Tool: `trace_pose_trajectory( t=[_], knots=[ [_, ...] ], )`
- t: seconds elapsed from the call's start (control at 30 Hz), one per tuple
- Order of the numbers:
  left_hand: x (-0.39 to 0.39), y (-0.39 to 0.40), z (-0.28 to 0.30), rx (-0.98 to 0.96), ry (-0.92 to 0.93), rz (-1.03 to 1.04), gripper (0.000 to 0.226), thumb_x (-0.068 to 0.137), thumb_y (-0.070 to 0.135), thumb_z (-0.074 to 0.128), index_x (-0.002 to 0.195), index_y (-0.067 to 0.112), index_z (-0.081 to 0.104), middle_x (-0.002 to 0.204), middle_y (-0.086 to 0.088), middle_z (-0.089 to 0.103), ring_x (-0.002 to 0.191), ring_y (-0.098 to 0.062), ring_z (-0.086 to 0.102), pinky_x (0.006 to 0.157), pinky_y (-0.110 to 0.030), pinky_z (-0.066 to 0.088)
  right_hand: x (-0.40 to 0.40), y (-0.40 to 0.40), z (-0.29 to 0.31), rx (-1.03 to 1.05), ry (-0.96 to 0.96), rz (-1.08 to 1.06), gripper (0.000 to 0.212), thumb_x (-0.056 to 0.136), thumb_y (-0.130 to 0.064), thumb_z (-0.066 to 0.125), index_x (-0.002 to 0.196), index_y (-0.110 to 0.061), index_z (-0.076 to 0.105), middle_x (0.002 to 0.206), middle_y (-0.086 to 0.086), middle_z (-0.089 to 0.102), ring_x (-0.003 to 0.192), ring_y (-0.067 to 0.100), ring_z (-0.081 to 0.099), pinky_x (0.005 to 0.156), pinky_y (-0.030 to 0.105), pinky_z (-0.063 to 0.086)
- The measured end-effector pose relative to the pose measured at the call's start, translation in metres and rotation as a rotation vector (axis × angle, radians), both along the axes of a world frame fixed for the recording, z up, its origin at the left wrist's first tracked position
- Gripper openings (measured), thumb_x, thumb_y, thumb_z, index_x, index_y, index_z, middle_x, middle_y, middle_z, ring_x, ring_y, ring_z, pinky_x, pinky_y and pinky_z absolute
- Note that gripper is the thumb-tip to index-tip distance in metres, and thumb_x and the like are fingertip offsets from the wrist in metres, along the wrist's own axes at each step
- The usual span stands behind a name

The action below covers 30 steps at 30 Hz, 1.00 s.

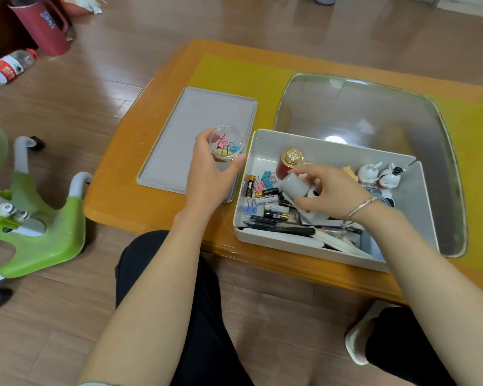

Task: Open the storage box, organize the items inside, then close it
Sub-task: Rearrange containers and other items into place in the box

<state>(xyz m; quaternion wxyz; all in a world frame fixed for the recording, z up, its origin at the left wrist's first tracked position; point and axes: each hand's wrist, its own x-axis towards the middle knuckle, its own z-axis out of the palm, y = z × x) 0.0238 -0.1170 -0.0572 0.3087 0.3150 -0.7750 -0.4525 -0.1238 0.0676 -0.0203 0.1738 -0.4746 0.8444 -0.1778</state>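
A person's left hand [207, 168] curls around a small clear cup [227, 147] of coloured binder clips [226, 146], holding it above the right edge of a grey lid [184, 135] that lies flat on the table. The right hand [329, 188], a silver bracelet [363, 205] at its wrist, reaches into the open white storage box [332, 246] just beside the lid, thumb and fingers closed on a pale cylinder-shaped container [296, 185]. Beneath that hand, loose batteries [267, 195], more binder clips and dark pens [276, 228] lie jumbled against the box's left and near walls. A red bottle with a gold cap [289, 162] stands toward the back, and two small white figurines [379, 174] sit in the far right corner. The box rests on an orange wooden table [129, 168], partly over a curved glass panel [360, 112]. On the floor to the left are a green plastic stool [39, 229], a red jug [43, 29] and a plastic water bottle [9, 66].
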Motion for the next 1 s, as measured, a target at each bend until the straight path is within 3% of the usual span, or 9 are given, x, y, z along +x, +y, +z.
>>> trace_pose_trajectory(
  t=[0.07,0.13,0.23,0.3,0.4,0.47,0.57,0.73,1.0],
  knots=[
    [0.0,-0.002,0.0,0.0,0.018,0.003,0.067,0.081,0.036,0.074,0.135,0.022,0.036,0.131,0.004,0.048,0.118,-0.014,0.051,0.093,-0.023,0.05,-0.001,-0.002,0.0,0.191,0.044,0.025,0.055,0.073,-0.034,0.071,0.125,-0.028,0.055,0.106,0.001,0.055,0.088,0.012,0.049,0.078,0.027,0.04],
    [0.0,-0.003,0.0,0.011,0.028,0.006,0.067,0.081,0.036,0.074,0.135,0.022,0.036,0.131,0.004,0.048,0.118,-0.015,0.051,0.093,-0.022,0.05,0.003,-0.008,-0.001,0.284,0.066,0.013,0.047,0.072,-0.048,0.065,0.113,-0.024,0.064,0.108,0.002,0.054,0.097,0.018,0.052,0.084,0.033,0.046],
    [-0.001,-0.004,0.0,0.023,0.015,0.003,0.067,0.082,0.035,0.074,0.135,0.022,0.036,0.132,0.003,0.048,0.118,-0.015,0.052,0.091,-0.02,0.05,0.018,-0.022,-0.002,0.232,0.081,-0.077,0.07,0.068,-0.076,0.038,0.065,-0.012,0.066,0.067,0.004,0.062,0.061,0.014,0.056,0.053,0.028,0.046],
    [-0.001,-0.004,0.0,0.028,0.012,-0.004,0.067,0.082,0.036,0.074,0.135,0.022,0.036,0.131,0.003,0.048,0.118,-0.015,0.052,0.091,-0.019,0.05,0.024,-0.03,-0.005,0.187,0.152,-0.12,0.067,0.076,-0.073,0.036,0.055,-0.014,0.059,0.051,0.0,0.053,0.051,0.012,0.051,0.048,0.024,0.037],
    [0.0,-0.005,0.0,0.029,0.014,-0.013,0.067,0.081,0.037,0.073,0.135,0.022,0.036,0.131,0.004,0.049,0.117,-0.015,0.052,0.092,-0.023,0.05,0.023,-0.042,-0.014,0.116,0.212,-0.151,0.026,0.089,-0.041,0.056,0.088,-0.018,0.068,0.079,0.001,0.066,0.08,0.018,0.061,0.068,0.027,0.047],
    [0.001,-0.005,0.0,0.044,0.01,-0.016,0.067,0.081,0.038,0.073,0.134,0.024,0.036,0.13,0.006,0.049,0.116,-0.014,0.053,0.091,-0.022,0.05,0.021,-0.049,-0.019,0.128,0.216,-0.16,0.021,0.091,-0.029,0.056,0.105,-0.017,0.066,0.095,0.007,0.068,0.092,0.024,0.061,0.081,0.035,0.051],
    [0.0,-0.004,0.0,0.059,0.001,-0.016,0.067,0.081,0.039,0.073,0.134,0.025,0.036,0.13,0.008,0.048,0.114,-0.013,0.053,0.087,-0.016,0.048,0.018,-0.056,-0.028,0.15,0.206,-0.156,0.021,0.091,-0.023,0.055,0.108,-0.014,0.064,0.099,0.011,0.067,0.094,0.029,0.06,0.082,0.04,0.052],
    [0.0,-0.003,0.0,0.054,-0.004,-0.057,0.067,0.081,0.034,0.075,0.135,0.025,0.036,0.13,0.007,0.048,0.115,-0.011,0.051,0.082,-0.01,0.048,0.017,-0.064,-0.032,0.172,0.154,-0.106,0.031,0.092,-0.025,0.057,0.121,-0.017,0.06,0.111,0.008,0.067,0.098,0.026,0.062,0.08,0.033,0.049],
    [0.001,0.0,0.002,0.039,0.003,-0.128,0.064,0.08,0.036,0.075,0.131,0.032,0.037,0.123,0.015,0.049,0.105,-0.003,0.054,0.076,-0.004,0.045,0.015,-0.065,-0.031,0.11,0.078,-0.091,0.018,0.089,-0.017,0.061,0.104,-0.016,0.069,0.101,0.002,0.069,0.094,0.019,0.062,0.084,0.028,0.048]
  ],
)
